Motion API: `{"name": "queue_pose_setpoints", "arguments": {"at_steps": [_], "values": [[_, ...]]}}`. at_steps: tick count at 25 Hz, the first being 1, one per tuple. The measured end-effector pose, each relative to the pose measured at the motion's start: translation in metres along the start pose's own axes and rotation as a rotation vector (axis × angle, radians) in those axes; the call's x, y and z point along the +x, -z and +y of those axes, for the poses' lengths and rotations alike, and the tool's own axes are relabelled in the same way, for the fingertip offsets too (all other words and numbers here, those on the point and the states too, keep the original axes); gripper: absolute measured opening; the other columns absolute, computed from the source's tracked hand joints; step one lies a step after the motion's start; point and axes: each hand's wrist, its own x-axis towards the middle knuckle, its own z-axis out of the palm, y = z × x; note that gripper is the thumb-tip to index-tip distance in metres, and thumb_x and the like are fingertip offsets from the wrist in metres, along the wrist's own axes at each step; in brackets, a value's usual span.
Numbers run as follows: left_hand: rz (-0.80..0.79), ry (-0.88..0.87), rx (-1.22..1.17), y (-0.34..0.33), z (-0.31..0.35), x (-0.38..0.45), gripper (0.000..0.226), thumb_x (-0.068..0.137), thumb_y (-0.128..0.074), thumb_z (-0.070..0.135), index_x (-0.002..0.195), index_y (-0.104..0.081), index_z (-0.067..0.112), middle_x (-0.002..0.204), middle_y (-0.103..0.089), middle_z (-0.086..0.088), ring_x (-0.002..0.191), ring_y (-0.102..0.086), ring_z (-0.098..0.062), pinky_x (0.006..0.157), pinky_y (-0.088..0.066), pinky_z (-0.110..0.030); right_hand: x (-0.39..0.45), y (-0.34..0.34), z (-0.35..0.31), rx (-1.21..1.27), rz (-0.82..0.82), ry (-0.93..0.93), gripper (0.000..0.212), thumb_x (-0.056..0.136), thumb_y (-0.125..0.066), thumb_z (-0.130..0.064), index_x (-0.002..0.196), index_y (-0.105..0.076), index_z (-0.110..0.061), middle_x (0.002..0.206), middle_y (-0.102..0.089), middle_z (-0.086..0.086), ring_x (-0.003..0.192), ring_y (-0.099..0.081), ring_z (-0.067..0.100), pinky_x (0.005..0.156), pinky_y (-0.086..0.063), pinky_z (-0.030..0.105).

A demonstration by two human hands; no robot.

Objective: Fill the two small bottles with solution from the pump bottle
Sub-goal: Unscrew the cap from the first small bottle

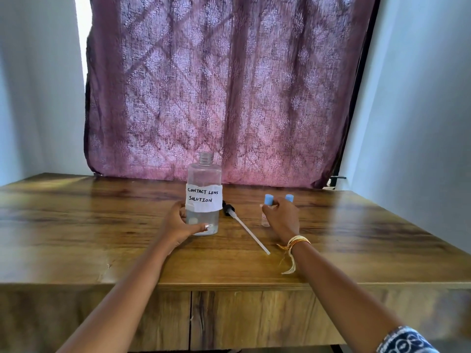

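On the wooden surface (102, 225), our left hand (175, 225) wraps its grip around the base of the uncapped pump bottle (204, 194), upright. Just right of that grip lies the removed pump (242, 225), between our hands. Our right hand (281, 217) pinches one blue-capped small bottle (267, 207); the second small bottle (289, 198) stands just behind its fingers.

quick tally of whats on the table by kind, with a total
large labelled bottle, open, no cap: 1
small bottles with blue caps: 2
pump head with dip tube, lying on the table: 1
total: 4

The left hand is around the large bottle; the right hand is at the small bottles.
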Motion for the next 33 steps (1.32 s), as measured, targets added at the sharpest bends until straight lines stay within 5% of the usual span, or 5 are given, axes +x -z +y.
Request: {"name": "queue_pose_setpoints", "arguments": {"at_steps": [8,12,15,27,33], "values": [[0.215,-0.054,0.027,0.005,0.009,-0.018,0.07,0.058,-0.091,0.036,0.099,-0.038,0.015,0.086,-0.042,0.002,0.074,-0.042,-0.01,0.06,-0.036,-0.024,-0.028,-0.004,-0.046,0.338,-0.108,0.115,0.031,0.075,-0.078,-0.033,0.06,-0.055,-0.018,0.05,-0.046,-0.008,0.047,-0.038,0.006,0.048,-0.031,0.023],[0.166,-0.22,-0.014,0.004,0.015,-0.031,0.034,0.073,-0.082,0.017,0.069,-0.048,0.012,0.062,-0.047,0.001,0.057,-0.041,-0.011,0.053,-0.033,-0.021,-0.051,-0.01,-0.06,0.373,-0.421,0.242,0.025,0.079,-0.077,-0.021,0.076,-0.067,0.002,0.057,-0.054,-0.001,0.049,-0.042,0.008,0.048,-0.034,0.026],[-0.112,-0.262,0.025,0.001,0.018,-0.038,0.008,0.079,-0.076,0.014,0.081,-0.069,0.011,0.073,-0.067,-0.005,0.067,-0.058,-0.015,0.064,-0.045,-0.03,-0.065,-0.019,-0.062,0.28,-0.487,0.32,0.037,0.08,-0.077,-0.025,0.091,-0.067,0.009,0.073,-0.058,0.009,0.064,-0.047,0.017,0.06,-0.035,0.03],[-0.232,-0.148,0.099,0.005,0.019,-0.04,0.016,0.067,-0.085,0.03,0.078,-0.075,0.036,0.078,-0.076,0.014,0.074,-0.068,0.006,0.069,-0.049,-0.02,-0.08,-0.037,-0.075,0.412,-0.32,0.174,0.032,0.067,-0.087,-0.028,0.085,-0.069,-0.01,0.075,-0.067,-0.005,0.063,-0.057,0.0,0.051,-0.041,0.006],[-0.268,-0.135,0.068,0.008,0.015,-0.037,0.018,0.068,-0.085,0.026,0.079,-0.077,0.038,0.083,-0.077,0.015,0.084,-0.07,0.002,0.084,-0.052,-0.026,-0.07,-0.03,-0.078,0.355,-0.483,0.325,0.027,0.08,-0.076,-0.012,0.104,-0.072,0.001,0.094,-0.073,0.011,0.075,-0.057,0.002,0.067,-0.046,0.01]]}}
